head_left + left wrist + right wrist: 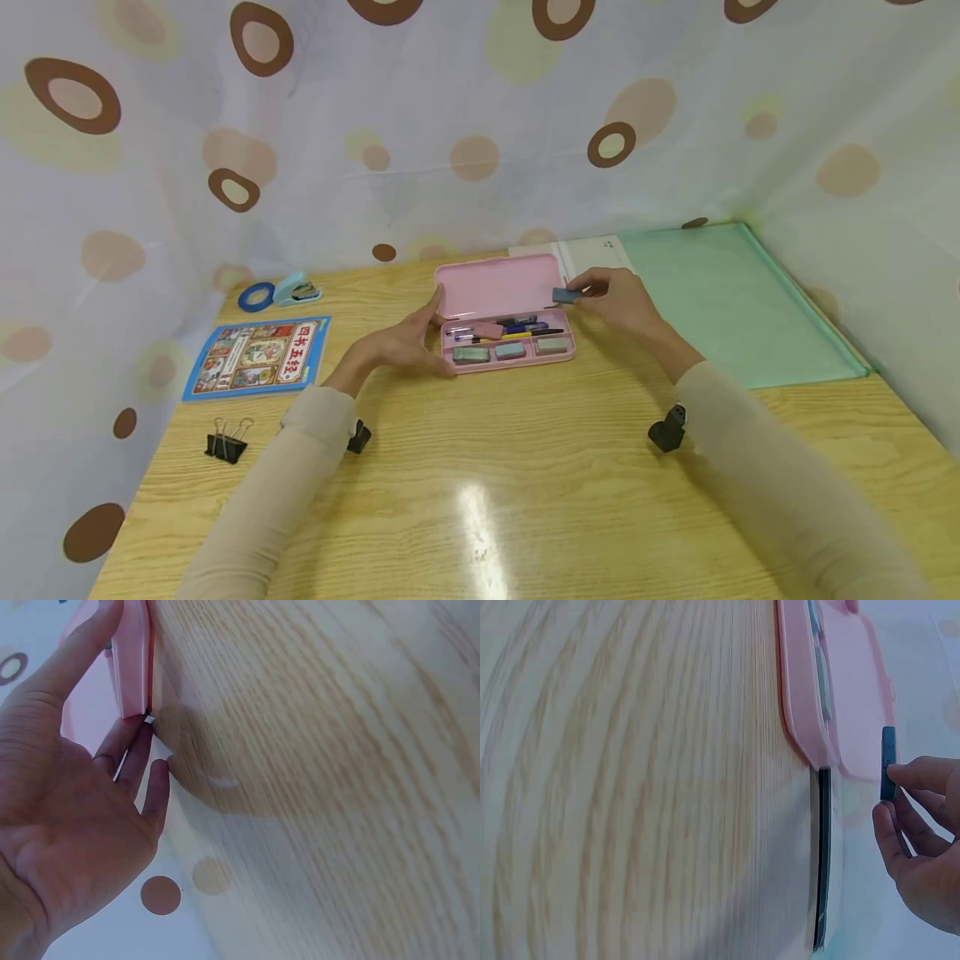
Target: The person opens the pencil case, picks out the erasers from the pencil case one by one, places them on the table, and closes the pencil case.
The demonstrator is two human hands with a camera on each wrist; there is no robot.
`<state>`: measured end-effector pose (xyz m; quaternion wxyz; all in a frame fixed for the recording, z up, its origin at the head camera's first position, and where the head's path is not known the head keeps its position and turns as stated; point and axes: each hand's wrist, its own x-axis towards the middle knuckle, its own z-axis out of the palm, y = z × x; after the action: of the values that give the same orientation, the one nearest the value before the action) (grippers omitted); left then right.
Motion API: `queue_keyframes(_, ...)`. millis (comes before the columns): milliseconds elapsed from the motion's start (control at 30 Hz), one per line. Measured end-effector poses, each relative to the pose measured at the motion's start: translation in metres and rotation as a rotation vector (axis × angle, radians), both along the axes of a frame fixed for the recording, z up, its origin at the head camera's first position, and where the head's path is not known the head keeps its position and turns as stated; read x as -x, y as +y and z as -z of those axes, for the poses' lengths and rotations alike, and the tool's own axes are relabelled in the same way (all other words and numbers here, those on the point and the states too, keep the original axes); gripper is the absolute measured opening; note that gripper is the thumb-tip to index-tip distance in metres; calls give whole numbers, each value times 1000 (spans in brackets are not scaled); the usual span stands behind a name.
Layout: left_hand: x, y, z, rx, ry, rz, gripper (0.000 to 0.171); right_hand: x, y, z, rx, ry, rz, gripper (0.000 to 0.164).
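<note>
A pink pencil case [506, 367] stands with its lid [498, 288] tilted back. Inside are several pens and pencils, a pink eraser [489, 330], and a front row with a green eraser [471, 356], a light-blue eraser [510, 351] and a pale grey-green eraser [552, 345]. My left hand [401, 342] spans the case's left end, thumb near the front corner and fingers toward the hinge, fairly straight; in the left wrist view fingertips rest by its edge. Between thumb and fingers, my right hand [618, 300] pinches a dark blue-grey eraser [888, 761] above the case's right end.
At left lie a blue tape roll [257, 297], a light-blue stapler [294, 289], a colourful book [258, 358] and black binder clips [226, 447]. Behind the right hand are a pale booklet [600, 254] and a green mat [720, 308]. A patterned curtain [420, 125] borders the wooden table [510, 467].
</note>
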<state>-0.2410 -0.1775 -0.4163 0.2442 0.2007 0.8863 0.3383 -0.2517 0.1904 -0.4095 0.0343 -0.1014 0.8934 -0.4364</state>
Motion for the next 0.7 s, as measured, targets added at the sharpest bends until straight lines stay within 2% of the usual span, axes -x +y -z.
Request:
queue_keyframes(233,0,-1,2,3,0,-4,140,3,27,6,-30,-14,42,24)
queue_keyframes(467,0,0,-1,7,-4,-14,140,6,39,16,-55,-45,77,22)
queue_keyframes(700,0,1,-1,15,-13,-15,140,6,43,22,-89,-76,44,22)
